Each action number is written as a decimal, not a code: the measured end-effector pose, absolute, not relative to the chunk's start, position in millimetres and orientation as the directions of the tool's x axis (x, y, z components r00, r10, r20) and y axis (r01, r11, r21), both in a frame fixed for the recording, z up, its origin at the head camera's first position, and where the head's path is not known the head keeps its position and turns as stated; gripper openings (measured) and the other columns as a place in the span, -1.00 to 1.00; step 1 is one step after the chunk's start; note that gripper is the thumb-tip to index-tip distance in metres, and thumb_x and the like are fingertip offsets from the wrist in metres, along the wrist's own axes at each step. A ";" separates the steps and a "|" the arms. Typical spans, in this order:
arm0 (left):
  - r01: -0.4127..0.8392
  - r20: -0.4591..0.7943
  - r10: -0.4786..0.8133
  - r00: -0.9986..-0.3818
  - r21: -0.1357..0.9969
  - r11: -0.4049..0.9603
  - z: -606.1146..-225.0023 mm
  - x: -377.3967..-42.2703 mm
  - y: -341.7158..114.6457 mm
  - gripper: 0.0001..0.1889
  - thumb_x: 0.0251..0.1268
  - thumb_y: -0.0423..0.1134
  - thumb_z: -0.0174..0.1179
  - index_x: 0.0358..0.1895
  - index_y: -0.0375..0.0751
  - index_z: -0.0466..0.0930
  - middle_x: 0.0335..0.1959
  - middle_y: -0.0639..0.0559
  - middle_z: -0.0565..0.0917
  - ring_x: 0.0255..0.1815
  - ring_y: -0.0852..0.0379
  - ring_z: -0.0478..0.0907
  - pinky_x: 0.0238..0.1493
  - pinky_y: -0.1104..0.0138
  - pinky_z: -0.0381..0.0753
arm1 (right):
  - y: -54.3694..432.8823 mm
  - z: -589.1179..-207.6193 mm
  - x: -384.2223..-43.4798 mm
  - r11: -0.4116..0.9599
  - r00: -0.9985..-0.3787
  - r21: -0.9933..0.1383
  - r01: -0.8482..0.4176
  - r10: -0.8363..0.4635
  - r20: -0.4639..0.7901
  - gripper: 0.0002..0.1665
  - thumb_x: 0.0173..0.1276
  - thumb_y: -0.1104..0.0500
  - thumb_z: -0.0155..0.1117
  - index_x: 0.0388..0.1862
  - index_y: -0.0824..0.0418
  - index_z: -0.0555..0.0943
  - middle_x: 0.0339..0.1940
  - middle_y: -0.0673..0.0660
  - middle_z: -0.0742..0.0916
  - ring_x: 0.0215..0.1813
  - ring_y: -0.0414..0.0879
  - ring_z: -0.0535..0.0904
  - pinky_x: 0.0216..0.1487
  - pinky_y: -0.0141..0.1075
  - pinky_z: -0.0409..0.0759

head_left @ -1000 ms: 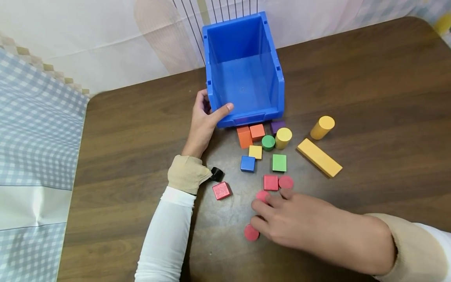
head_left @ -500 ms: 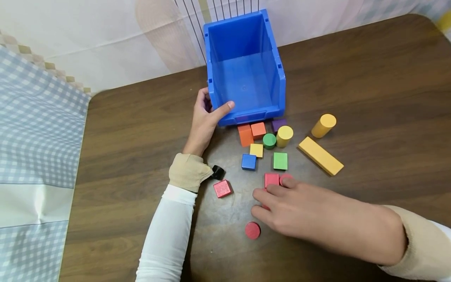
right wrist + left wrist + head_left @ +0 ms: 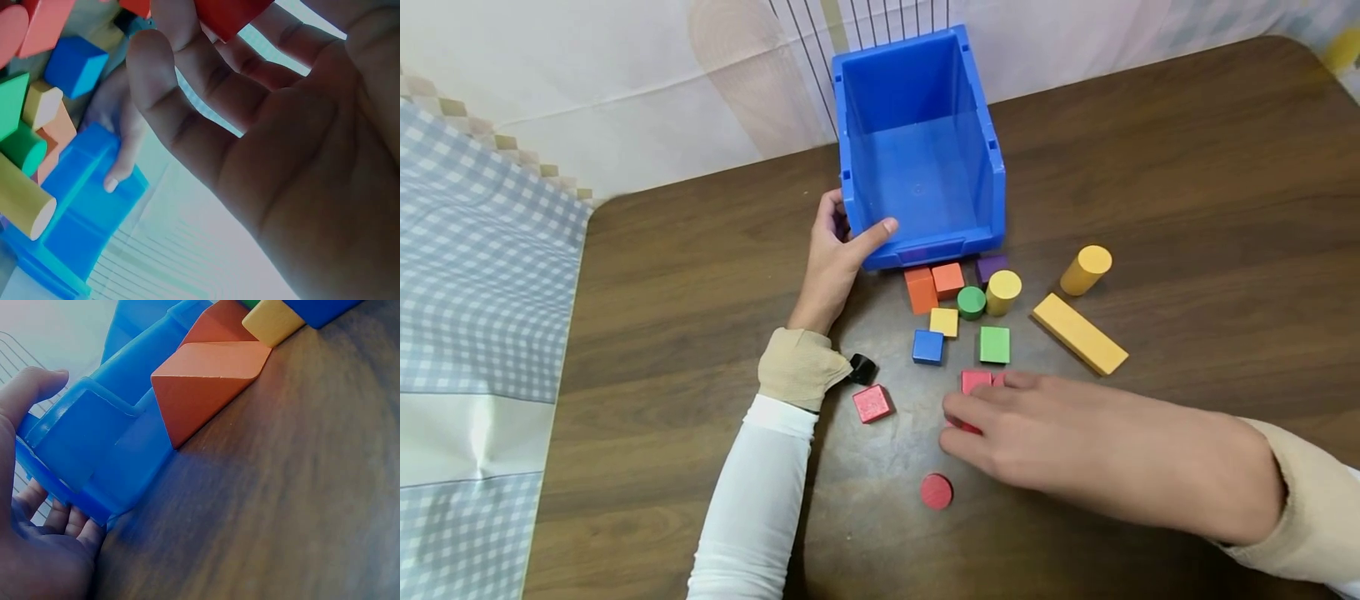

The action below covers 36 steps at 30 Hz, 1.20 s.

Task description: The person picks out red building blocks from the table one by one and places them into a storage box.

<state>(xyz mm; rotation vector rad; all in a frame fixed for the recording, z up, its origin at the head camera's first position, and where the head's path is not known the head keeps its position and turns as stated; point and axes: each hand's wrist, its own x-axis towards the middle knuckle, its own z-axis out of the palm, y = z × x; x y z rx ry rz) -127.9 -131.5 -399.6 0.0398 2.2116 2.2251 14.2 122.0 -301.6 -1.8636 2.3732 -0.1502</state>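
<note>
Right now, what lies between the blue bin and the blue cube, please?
In the head view, two orange blocks and a yellow block lie between the blue bin and blue cube.

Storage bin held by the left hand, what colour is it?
The storage bin is blue, clearest in the head view.

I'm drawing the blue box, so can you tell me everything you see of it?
The blue box looks like smooth plastic. Its back is tall, its sides step down, and its front is low. It stands open-topped near the table's back edge, with its flat floor showing. The left hand holds its front left corner, thumb over the rim. Orange blocks lie by its front.
</note>
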 end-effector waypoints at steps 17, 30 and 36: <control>-0.005 -0.005 0.021 -1.000 1.000 -0.010 -404.0 -129.4 -127.2 -0.28 0.30 -0.19 0.44 0.44 -0.30 0.31 0.35 -0.22 0.50 0.34 -0.09 0.51 0.40 0.06 0.55 | 127.2 -279.1 -13.8 0.301 -0.315 -0.306 -0.903 -0.949 -0.004 -0.69 0.34 0.26 0.51 -0.08 0.03 0.58 -0.23 -0.08 0.49 -0.30 -0.25 0.42 -0.37 -0.40 0.43; 0.011 0.011 0.015 -1.000 1.000 -0.024 -402.8 -132.5 -127.1 -0.30 0.28 -0.19 0.45 0.40 -0.31 0.33 0.32 -0.23 0.53 0.32 -0.09 0.51 0.38 0.11 0.55 | 121.2 -266.0 -30.7 0.332 -0.338 -0.279 -0.901 -0.941 -0.030 -0.62 0.31 0.16 0.55 0.04 0.03 0.62 -0.18 -0.08 0.57 -0.37 -0.22 0.45 -0.36 -0.40 0.54; 0.024 0.025 0.010 -1.000 0.999 -0.039 -402.3 -132.0 -128.5 -0.30 0.25 -0.23 0.47 0.39 -0.34 0.34 0.28 -0.27 0.53 0.27 -0.08 0.54 0.32 0.14 0.58 | 117.3 -255.7 -39.4 0.392 -0.379 -0.294 -0.872 -0.920 -0.102 -0.53 0.33 0.04 0.59 0.13 -0.01 0.59 -0.15 -0.09 0.59 -0.35 -0.24 0.50 -0.35 -0.40 0.61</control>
